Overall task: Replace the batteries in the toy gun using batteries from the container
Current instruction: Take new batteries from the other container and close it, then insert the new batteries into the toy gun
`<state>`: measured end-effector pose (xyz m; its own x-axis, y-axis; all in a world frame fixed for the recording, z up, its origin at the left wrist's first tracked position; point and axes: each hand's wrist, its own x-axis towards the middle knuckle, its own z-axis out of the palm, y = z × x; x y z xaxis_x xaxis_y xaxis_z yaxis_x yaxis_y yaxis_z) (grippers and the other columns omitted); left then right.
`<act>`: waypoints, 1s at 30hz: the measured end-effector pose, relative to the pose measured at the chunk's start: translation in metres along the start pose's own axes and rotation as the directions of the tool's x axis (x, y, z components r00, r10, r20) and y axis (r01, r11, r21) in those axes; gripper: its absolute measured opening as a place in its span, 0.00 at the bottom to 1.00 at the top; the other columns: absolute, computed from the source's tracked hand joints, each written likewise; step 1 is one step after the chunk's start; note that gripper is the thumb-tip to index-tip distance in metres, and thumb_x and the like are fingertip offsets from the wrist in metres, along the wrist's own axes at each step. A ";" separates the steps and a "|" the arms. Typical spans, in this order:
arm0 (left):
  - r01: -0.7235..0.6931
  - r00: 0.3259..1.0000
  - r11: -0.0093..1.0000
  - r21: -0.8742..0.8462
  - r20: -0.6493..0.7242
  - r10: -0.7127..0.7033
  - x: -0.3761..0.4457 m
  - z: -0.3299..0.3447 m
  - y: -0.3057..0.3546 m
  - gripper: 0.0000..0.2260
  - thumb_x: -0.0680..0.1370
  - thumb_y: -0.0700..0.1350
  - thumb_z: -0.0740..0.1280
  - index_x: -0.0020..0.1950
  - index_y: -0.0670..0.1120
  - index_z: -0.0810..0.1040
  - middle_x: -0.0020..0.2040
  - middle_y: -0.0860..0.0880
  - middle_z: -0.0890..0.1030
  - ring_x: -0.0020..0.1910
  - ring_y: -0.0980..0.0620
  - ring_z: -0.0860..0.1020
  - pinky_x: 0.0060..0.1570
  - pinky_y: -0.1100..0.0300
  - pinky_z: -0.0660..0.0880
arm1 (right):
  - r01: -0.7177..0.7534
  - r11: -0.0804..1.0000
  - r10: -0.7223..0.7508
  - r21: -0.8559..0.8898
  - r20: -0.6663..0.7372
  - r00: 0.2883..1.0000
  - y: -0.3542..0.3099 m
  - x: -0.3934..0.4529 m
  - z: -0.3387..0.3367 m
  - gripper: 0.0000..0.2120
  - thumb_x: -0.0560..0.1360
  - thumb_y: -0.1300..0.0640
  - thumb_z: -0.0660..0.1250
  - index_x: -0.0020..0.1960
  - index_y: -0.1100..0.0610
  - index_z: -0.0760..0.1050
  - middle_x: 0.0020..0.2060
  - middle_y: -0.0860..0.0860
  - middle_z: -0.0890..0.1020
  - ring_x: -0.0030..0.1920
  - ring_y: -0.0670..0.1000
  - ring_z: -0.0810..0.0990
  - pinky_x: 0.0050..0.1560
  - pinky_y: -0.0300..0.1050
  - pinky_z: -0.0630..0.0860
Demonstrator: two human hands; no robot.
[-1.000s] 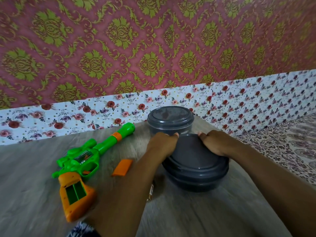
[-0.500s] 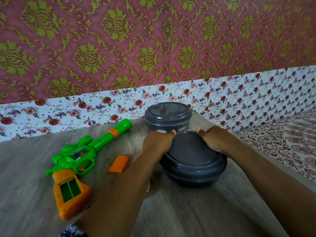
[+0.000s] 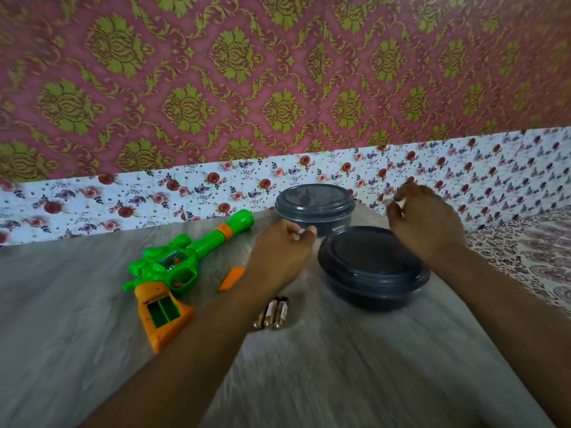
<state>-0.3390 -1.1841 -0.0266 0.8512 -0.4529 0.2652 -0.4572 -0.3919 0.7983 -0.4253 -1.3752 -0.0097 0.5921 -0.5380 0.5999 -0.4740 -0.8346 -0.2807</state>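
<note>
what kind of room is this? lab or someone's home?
Most likely a home room, not a lab. The wall carries ornate pink-and-gold wallpaper above a floral strip, and a patterned cloth, perhaps bedding, lies right of the wood-grain table holding a toy gun.

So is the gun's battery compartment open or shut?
Open and empty: the grip shows bare green slots; the orange cover lies on the table beside it.

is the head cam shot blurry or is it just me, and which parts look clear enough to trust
Head view: motion blur smears both the left hand and right hand, fingers indistinct; the wallpaper edges streak too. The toy gun and near lidded container read fairly clearly; the batteries are soft, so their count is uncertain. Wide-angle distortion bows the table edge; lighting is even, with faint lid glare.
</note>
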 end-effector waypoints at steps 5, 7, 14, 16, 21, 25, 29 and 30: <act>0.008 0.989 0.996 0.087 -0.145 0.004 -0.021 -0.054 -0.023 0.12 0.78 0.54 0.63 0.50 0.46 0.78 0.43 0.50 0.78 0.47 0.49 0.77 0.48 0.59 0.71 | 0.430 0.872 -0.426 0.234 -0.071 0.902 -0.078 -0.042 -0.010 0.04 0.75 0.57 0.61 0.47 0.57 0.73 0.45 0.53 0.78 0.43 0.52 0.76 0.41 0.46 0.74; 0.030 0.976 0.987 0.161 -0.217 0.006 -0.028 -0.072 -0.039 0.11 0.77 0.53 0.65 0.49 0.46 0.79 0.44 0.51 0.78 0.47 0.52 0.76 0.45 0.62 0.67 | 0.484 0.825 -0.519 0.291 0.051 0.853 -0.103 -0.056 -0.005 0.06 0.75 0.54 0.60 0.46 0.55 0.74 0.45 0.52 0.78 0.44 0.51 0.76 0.42 0.47 0.74; 0.312 0.908 0.802 0.510 -0.408 -0.095 -0.045 -0.127 -0.085 0.19 0.76 0.56 0.63 0.52 0.41 0.78 0.52 0.39 0.80 0.53 0.39 0.77 0.50 0.52 0.75 | 0.445 0.824 -0.558 0.352 0.361 0.747 -0.122 -0.077 0.028 0.14 0.72 0.45 0.65 0.46 0.55 0.78 0.46 0.53 0.79 0.49 0.52 0.77 0.49 0.47 0.74; 0.411 0.887 0.758 0.507 -0.415 -0.203 -0.045 -0.136 -0.092 0.21 0.76 0.58 0.62 0.51 0.39 0.77 0.52 0.38 0.80 0.53 0.38 0.77 0.47 0.54 0.72 | 0.420 0.834 -0.543 0.357 0.405 0.735 -0.118 -0.083 0.029 0.16 0.71 0.46 0.67 0.51 0.58 0.78 0.48 0.52 0.77 0.49 0.52 0.77 0.50 0.48 0.74; 0.488 0.872 0.727 0.483 -0.294 -0.391 -0.051 -0.131 -0.101 0.26 0.76 0.61 0.62 0.60 0.41 0.75 0.59 0.39 0.77 0.58 0.41 0.76 0.47 0.57 0.69 | 0.384 0.862 -0.505 0.331 0.494 0.708 -0.107 -0.090 0.024 0.20 0.67 0.43 0.70 0.48 0.58 0.76 0.47 0.50 0.73 0.46 0.49 0.73 0.45 0.45 0.72; 0.494 0.868 0.721 0.486 -0.236 -0.436 -0.050 -0.126 -0.107 0.32 0.72 0.70 0.59 0.59 0.44 0.75 0.57 0.41 0.78 0.57 0.43 0.76 0.47 0.57 0.70 | 0.367 0.877 -0.480 0.310 0.570 0.667 -0.104 -0.090 0.023 0.21 0.63 0.40 0.73 0.38 0.57 0.73 0.39 0.50 0.73 0.42 0.51 0.74 0.43 0.49 0.71; 0.481 0.875 0.690 0.541 -0.249 -0.415 -0.050 -0.123 -0.107 0.36 0.69 0.74 0.56 0.61 0.45 0.74 0.59 0.43 0.77 0.59 0.43 0.75 0.46 0.59 0.68 | 0.354 0.876 -0.481 0.326 0.556 0.678 -0.108 -0.093 0.024 0.23 0.63 0.41 0.73 0.43 0.59 0.77 0.42 0.52 0.76 0.42 0.50 0.76 0.45 0.50 0.73; 0.483 0.874 0.690 0.539 -0.251 -0.415 -0.050 -0.122 -0.106 0.36 0.69 0.73 0.57 0.61 0.45 0.74 0.58 0.43 0.77 0.58 0.43 0.76 0.46 0.58 0.69 | 0.357 0.875 -0.483 0.326 0.546 0.684 -0.108 -0.093 0.024 0.22 0.63 0.41 0.73 0.44 0.59 0.77 0.42 0.52 0.76 0.42 0.50 0.75 0.45 0.49 0.73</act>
<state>-0.3016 -1.0218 -0.0586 0.9988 -0.0319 0.0360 -0.0434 -0.9207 0.3879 -0.4136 -1.2381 -0.0536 0.9902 -0.0294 0.1366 0.0095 -0.9612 -0.2757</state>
